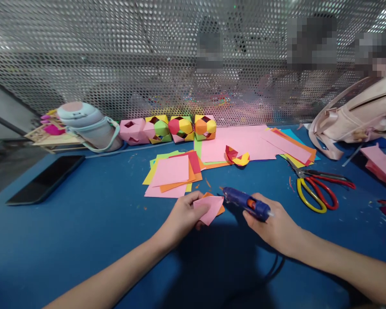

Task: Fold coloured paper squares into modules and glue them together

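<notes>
My left hand (189, 211) pinches a piece of pink paper (212, 208), with orange paper showing behind its edges. In my right hand (273, 223) is a blue glue gun (244, 201), its nozzle pointing left, close to the paper's upper right corner. Whether the tip touches the paper I cannot tell. Beyond my left hand lies a loose stack of coloured paper squares (173, 171), pink on top. A folded red and yellow paper piece (237, 157) rests farther back, at the edge of larger pink sheets (238, 141).
Several folded paper balls (180, 128) line the back by a perforated metal screen (167, 77). Scissors (312, 189) and pliers lie at right, near a beige bag (363, 116). At left are a phone (48, 180) and a lidded cup (90, 128). The glue gun's cord (273, 270) trails below.
</notes>
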{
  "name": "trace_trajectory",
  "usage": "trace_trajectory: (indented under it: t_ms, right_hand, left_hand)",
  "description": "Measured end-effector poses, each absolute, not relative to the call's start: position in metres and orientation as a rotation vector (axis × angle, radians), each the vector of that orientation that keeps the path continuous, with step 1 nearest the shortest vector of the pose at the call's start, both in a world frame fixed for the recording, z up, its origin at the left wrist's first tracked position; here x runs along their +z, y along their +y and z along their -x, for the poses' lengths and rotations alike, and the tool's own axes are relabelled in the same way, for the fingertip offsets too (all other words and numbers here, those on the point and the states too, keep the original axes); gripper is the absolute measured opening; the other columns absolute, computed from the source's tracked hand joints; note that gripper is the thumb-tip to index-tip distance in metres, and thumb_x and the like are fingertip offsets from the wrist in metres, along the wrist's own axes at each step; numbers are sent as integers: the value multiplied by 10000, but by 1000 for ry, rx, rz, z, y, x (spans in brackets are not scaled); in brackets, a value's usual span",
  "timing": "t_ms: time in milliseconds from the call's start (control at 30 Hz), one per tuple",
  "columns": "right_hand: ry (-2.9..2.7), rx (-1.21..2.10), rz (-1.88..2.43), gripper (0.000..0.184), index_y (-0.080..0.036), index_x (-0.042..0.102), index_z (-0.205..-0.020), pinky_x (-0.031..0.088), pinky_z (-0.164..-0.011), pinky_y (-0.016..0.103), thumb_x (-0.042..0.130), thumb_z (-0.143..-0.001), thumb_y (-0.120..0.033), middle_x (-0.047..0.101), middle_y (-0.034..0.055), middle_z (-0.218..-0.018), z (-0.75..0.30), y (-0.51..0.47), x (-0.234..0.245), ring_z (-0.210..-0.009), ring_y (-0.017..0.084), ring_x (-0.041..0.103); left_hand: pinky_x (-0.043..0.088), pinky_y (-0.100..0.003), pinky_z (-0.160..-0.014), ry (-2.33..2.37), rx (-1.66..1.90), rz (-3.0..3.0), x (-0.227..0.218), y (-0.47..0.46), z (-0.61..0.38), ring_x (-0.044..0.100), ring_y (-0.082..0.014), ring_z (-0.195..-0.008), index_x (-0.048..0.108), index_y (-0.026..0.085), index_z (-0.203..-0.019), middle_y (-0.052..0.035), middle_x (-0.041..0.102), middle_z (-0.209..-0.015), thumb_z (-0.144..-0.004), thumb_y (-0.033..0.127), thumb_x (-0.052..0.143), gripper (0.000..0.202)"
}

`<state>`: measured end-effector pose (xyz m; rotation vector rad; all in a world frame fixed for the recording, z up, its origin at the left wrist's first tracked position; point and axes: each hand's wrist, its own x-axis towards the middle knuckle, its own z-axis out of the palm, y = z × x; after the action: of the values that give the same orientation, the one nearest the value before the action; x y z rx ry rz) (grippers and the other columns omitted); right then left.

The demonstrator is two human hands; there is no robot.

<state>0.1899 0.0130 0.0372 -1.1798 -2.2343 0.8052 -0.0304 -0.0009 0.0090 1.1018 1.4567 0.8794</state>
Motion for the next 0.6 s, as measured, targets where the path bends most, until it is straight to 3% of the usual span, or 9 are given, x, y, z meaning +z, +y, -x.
trace_trajectory:
  t_ms: [267,367,433,500,600]
  right_hand:
    - [-2407,313,1496,276,-149,531,-900,432,-703,346,429,-874,-405,604,101,-879,-196,47,10,-810,239,577]
    - [-2548,206,1511,417,-149,547,-893,417,-685,375,460,-825,-551,603,104,-850,-206,48,33,-759,254,571]
    - [-2526,168,1526,415,-172,535,-820,402,-627,355,503,-784,-584,586,75,-774,-212,40,58,-683,230,549]
    - [-2381,234,1427,307,-191,495,-786,400,-621,320,507,-822,-496,553,42,-723,-213,26,79,-668,189,522]
    - [-2299,694,1027,103,-205,490,-850,421,-580,255,476,-872,-304,523,14,-731,-201,2,86,-623,130,486]
  left_hand:
    - [355,-159,-353,1365,978,-909,13,-12,24,455,-70,-431,529,155,-680,48,521,-536,-702,309,618,179]
    - [355,-159,-355,1350,956,-900,16,-15,21,462,-75,-440,530,151,-670,36,535,-543,-694,307,620,182]
    - [357,-162,-361,1347,941,-906,20,-18,18,461,-77,-439,538,149,-669,36,535,-538,-699,294,608,164]
    - [358,-165,-372,1348,929,-925,24,-20,16,457,-78,-436,539,150,-650,44,517,-515,-705,272,593,144]
    - [361,-175,-399,1333,896,-1008,29,-26,13,464,-83,-452,548,148,-639,43,511,-516,-722,282,581,161]
